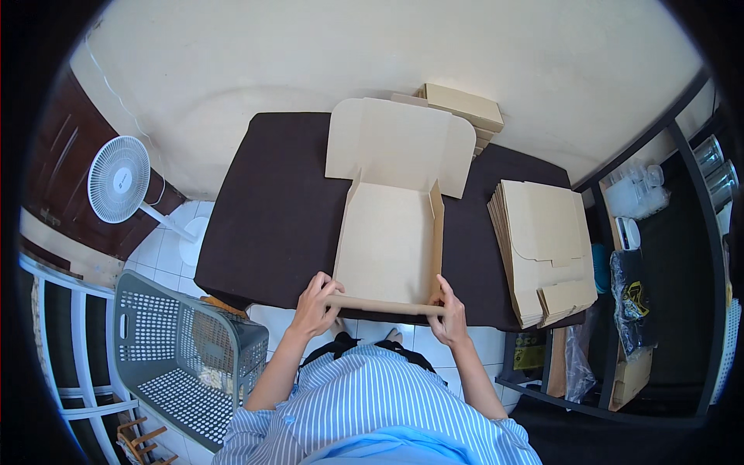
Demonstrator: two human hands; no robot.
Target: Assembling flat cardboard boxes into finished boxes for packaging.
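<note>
A cardboard mailer box (387,240) lies on the dark-covered table with its side walls upright and its flapped lid (399,139) raised at the back. My left hand (316,304) grips the near left corner of its front wall, fingers bent over the edge. At the near right corner, my right hand (447,311) pinches the same wall between thumb and fingers. The front wall stands up between both hands, at the table's near edge. Nothing lies inside the box.
Flat cardboard blanks (546,240) are stacked on the table's right, and folded boxes (463,108) are piled at the back. A grey laundry basket (186,341) and a white fan (120,180) stand to the left. A dark shelf (666,341) holds goods on the right.
</note>
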